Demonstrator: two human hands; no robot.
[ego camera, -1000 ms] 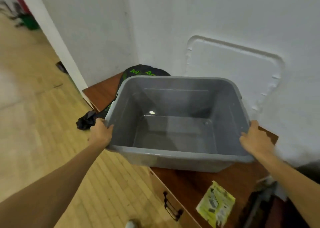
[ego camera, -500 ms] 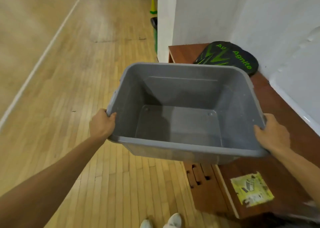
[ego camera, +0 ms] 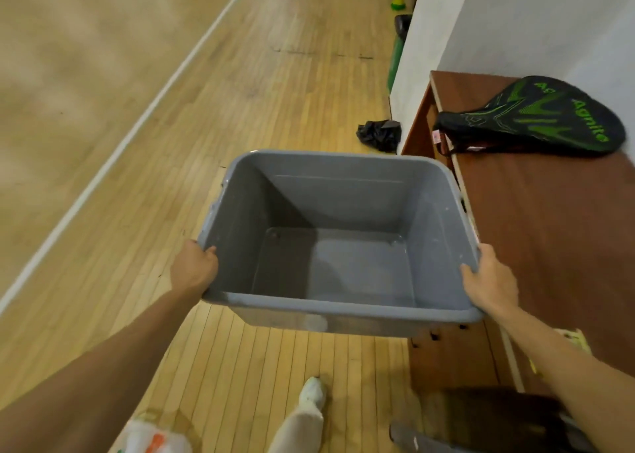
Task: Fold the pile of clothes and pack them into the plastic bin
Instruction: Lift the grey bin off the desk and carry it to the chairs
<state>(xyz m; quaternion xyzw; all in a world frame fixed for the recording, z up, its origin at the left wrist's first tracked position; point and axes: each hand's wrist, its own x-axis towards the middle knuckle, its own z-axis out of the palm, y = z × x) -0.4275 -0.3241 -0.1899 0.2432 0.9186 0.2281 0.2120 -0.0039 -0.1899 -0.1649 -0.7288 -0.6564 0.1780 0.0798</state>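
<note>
I carry an empty grey plastic bin (ego camera: 240,218) in the air over the wooden floor, just left of a brown cabinet. My left hand (ego camera: 193,269) grips the rim at the bin's near left corner. My right hand (ego camera: 492,282) grips the rim at the near right corner. Nothing lies inside the bin. No pile of clothes shows in view.
The brown wooden cabinet (ego camera: 549,232) stands at the right against a white wall, with a black-and-green racket cover (ego camera: 536,119) on top. A crumpled black bag (ego camera: 379,134) lies on the floor by the cabinet's far end. My shoe (ego camera: 311,389) is below the bin.
The bin has come off the cabinet top and swung left out over the floor, both hands keeping their grip. My view has turned left along the floor.
</note>
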